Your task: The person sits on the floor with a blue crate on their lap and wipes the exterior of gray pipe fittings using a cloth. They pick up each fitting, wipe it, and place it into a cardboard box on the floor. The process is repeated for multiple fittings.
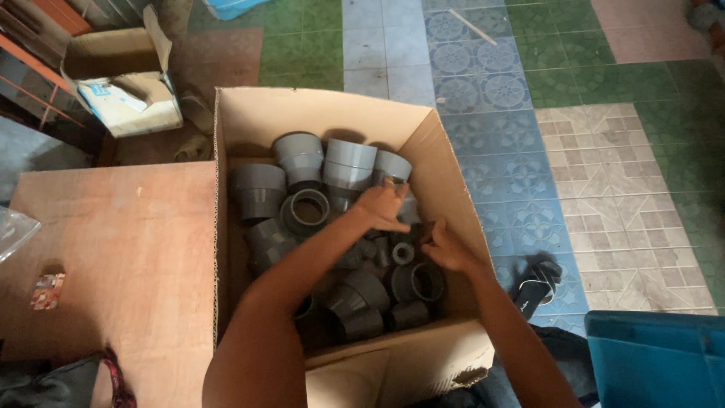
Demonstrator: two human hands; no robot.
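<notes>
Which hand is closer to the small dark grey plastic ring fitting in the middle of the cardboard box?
Right. The right hand sits just beside the small dark grey plastic ring fitting, on its right; the left hand is above it, farther back in the cardboard box.

You have a brown plywood surface [128, 249] at left of frame; on it a small colourful packet [47, 291] at the far left edge, clear plastic [11, 230] above it, dark cloth [68, 381] at the bottom left corner. The tiled floor [604, 151] fills the right and top: an open cardboard box [249, 113] at centre, a smaller open box [124, 83] upper left, a blue bin [657, 359] lower right.
</notes>
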